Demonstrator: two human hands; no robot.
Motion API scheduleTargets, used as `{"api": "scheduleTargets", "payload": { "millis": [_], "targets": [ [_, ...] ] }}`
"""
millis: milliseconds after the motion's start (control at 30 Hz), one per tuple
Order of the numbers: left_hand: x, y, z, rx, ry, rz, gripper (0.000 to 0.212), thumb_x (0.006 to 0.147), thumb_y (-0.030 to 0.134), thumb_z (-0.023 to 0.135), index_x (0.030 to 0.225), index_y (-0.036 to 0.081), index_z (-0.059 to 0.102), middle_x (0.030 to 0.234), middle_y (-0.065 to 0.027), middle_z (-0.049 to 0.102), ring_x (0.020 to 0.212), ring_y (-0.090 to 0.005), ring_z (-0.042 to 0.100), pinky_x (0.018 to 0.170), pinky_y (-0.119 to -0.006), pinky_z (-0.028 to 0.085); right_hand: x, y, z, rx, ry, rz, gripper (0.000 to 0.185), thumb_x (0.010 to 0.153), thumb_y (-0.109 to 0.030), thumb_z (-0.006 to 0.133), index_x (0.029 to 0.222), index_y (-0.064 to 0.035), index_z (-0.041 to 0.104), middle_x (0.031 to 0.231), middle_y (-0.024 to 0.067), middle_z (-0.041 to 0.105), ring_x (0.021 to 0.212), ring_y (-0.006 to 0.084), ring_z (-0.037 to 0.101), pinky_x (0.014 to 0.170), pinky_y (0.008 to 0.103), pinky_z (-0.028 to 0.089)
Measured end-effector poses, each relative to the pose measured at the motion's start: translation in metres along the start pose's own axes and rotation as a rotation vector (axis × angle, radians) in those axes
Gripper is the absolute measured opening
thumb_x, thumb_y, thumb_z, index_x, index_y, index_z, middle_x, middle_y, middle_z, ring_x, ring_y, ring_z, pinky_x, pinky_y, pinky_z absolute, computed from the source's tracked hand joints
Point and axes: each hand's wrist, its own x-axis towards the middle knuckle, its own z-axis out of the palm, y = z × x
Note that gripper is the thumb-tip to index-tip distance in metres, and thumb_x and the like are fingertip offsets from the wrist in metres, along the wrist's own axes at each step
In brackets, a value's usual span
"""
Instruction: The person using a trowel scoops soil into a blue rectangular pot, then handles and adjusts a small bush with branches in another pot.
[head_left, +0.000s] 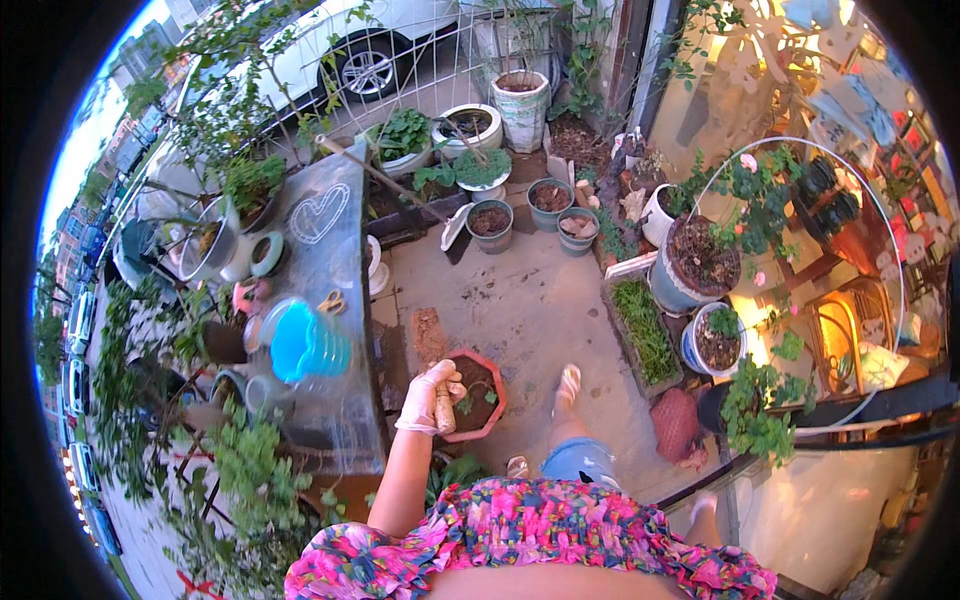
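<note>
My left hand (433, 394), in a thin translucent glove, is closed around a light, mottled handle (445, 412); what tool it belongs to cannot be told. The hand is over the left rim of a red octagonal planter (501, 390), which holds soil and a small green plant (472, 401). My right hand is out of view. Left of the planter stands a glass-topped table (330, 424) with a blue scalloped plastic container (311, 341) and a pair of scissors with yellowish handles (332, 302).
Green pots of soil (490, 226) stand ahead on the paving. A wooden pole (382, 178) leans across the table's far corner. To the right are a grass-filled trough (645, 330), a large blue-grey pot (679, 281) and a red mesh bag (677, 427). A car (367, 67) is behind the wire fence.
</note>
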Motion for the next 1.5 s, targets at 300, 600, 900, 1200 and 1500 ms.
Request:
{"api": "scheduleTargets", "payload": {
  "millis": [300,600,900,1200,1500],
  "targets": [
    [0.158,0.09,0.07,-0.138,0.178,0.079,0.018,0.073,0.011,0.064,0.074,0.001,0.05,0.068,-0.0076,0.05,0.051,-0.0142,0.044,0.046,-0.024,0.039,0.046,-0.29,0.082,-1.0,-0.124,-0.484,0.022,0.077,-0.012,0.047,0.089,-0.0045,0.063,0.088,0.0143,0.058,0.081,0.0265,0.056,0.069,0.0369,0.046],
    [0.259,0.157,0.074,-0.187,0.368,0.168,0.014,0.076,0.011,0.061,0.08,0.001,0.053,0.068,-0.0064,0.052,0.052,-0.0128,0.045,0.046,-0.024,0.04,-0.061,-0.791,0.356,-1.381,-0.076,-1.128,0.033,0.078,-0.023,0.039,0.091,-0.0049,0.063,0.098,0.0168,0.059,0.092,0.0319,0.056,0.081,0.0399,0.043],
    [0.389,0.152,0.056,-0.243,0.584,0.169,0.017,0.077,0.018,0.057,0.074,0.002,0.051,0.06,-0.0064,0.051,0.049,-0.0144,0.049,0.047,-0.026,0.042,-0.129,-0.927,0.633,-1.948,-0.021,-1.693,0.04,0.081,-0.019,0.039,0.116,-0.0037,0.049,0.129,0.012,0.04,0.123,0.0249,0.03,0.102,0.0395,0.02],
    [0.478,0.129,0.091,-0.471,0.907,0.106,0.016,0.075,0.014,0.055,0.071,0.001,0.048,0.061,-0.0085,0.051,0.048,-0.0173,0.048,0.052,-0.029,0.043,-0.055,-1.038,0.905,-2.459,0.367,-2.127,0.047,0.083,-0.012,0.031,0.126,0.0067,0.033,0.136,0.0154,0.028,0.126,0.0292,0.022,0.102,0.0381,0.018],
    [0.547,0.112,0.146,-0.676,1.037,0.011,0.017,0.072,0.016,0.059,0.071,0.002,0.051,0.058,-0.0083,0.053,0.048,-0.0177,0.05,0.053,-0.03,0.046,-0.038,-1.107,1.01,-3.108,1.383,-1.288,0.061,0.067,-0.021,0.065,0.122,-0.0068,0.043,0.127,0.0138,0.039,0.117,0.0346,0.034,0.095,0.0601,0.021]
  ]
}}
